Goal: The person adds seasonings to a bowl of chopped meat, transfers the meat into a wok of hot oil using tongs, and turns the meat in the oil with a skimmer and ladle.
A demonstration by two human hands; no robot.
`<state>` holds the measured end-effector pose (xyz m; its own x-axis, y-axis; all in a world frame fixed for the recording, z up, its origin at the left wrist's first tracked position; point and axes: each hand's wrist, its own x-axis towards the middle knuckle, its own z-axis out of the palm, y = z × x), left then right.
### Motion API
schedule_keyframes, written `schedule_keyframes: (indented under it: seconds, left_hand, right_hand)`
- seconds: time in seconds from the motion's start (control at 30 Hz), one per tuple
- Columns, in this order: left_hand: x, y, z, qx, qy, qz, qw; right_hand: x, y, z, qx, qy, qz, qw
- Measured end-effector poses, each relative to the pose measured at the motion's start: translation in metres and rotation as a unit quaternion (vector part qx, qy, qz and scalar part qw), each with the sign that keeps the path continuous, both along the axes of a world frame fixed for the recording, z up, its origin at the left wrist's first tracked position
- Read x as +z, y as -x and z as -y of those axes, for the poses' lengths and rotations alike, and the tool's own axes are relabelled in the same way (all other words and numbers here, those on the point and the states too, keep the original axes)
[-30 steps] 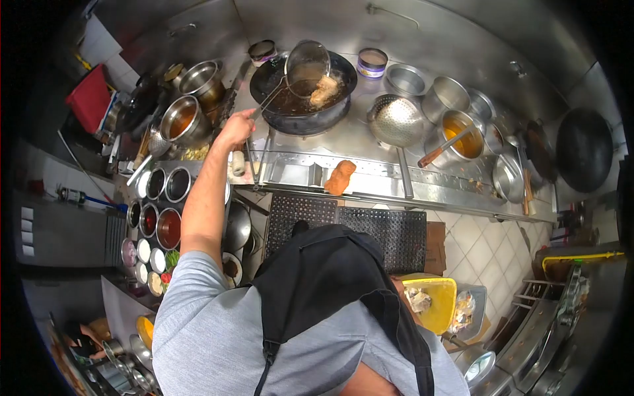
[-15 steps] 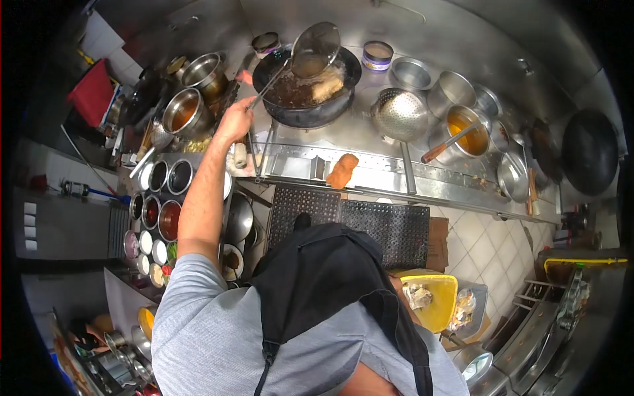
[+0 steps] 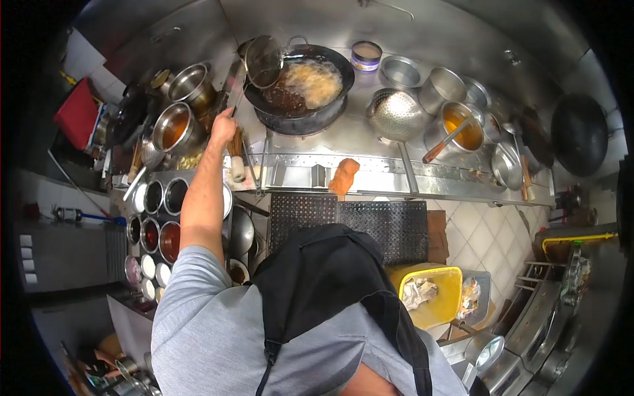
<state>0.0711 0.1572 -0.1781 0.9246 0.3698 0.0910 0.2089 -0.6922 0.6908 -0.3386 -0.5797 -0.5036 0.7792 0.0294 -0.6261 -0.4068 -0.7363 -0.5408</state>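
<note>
My left hand (image 3: 224,127) is closed around the handle of a round mesh skimmer (image 3: 264,63). The skimmer's see-through bowl is tilted over the left rim of a black wok (image 3: 300,125). Inside the wok, pale golden food (image 3: 314,82) bubbles in dark oil. My left arm stretches forward over the counter, left of the wok. My right hand is out of sight.
Right of the wok are a perforated ladle (image 3: 397,113), metal pots (image 3: 441,89) and a tin (image 3: 366,57). An orange cloth (image 3: 344,175) lies on the counter's front ledge. Sauce containers (image 3: 170,239) stand at left, a yellow bin (image 3: 446,315) at lower right.
My left hand has drawn back, and the skimmer has moved left from above the wok's middle to its left rim. The food is now spread wide in strongly bubbling oil.
</note>
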Motion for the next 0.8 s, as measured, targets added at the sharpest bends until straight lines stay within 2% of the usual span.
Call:
schedule_keyframes:
  seconds: [0.1,0.2,0.3,0.4,0.5,0.63,0.73,0.8]
  left_hand:
    - [-0.044,-0.017,-0.025,0.004,0.038,0.003,0.999]
    - [-0.006,-0.004,-0.003,0.037,0.285,-0.149,0.946]
    - [-0.003,-0.008,-0.009,-0.008,0.396,-0.206,0.895]
    - [0.020,-0.003,-0.012,-0.016,0.449,-0.244,0.859]
    - [0.035,0.002,-0.026,-0.021,0.491,-0.229,0.840]
    - [0.043,0.030,-0.038,-0.034,0.482,-0.198,0.853]
    - [0.050,0.053,-0.059,-0.045,0.465,-0.189,0.864]
    - [0.074,0.070,-0.059,-0.048,0.434,-0.187,0.880]
  right_hand:
    - [0.013,0.002,-0.018,-0.021,0.008,-0.002,1.000]
    - [0.017,0.006,-0.032,-0.017,0.029,0.007,0.999]
    - [0.025,0.007,-0.044,-0.001,0.049,0.023,0.999]
    - [0.011,0.013,-0.051,0.057,0.083,0.057,0.993]
    - [-0.006,0.018,-0.056,0.133,0.119,0.083,0.980]
    - [-0.020,0.023,-0.053,0.235,0.134,0.078,0.960]
    - [-0.072,0.033,-0.047,0.056,0.019,0.003,0.998]
    - [-0.062,0.021,-0.047,0.328,0.060,0.032,0.942]
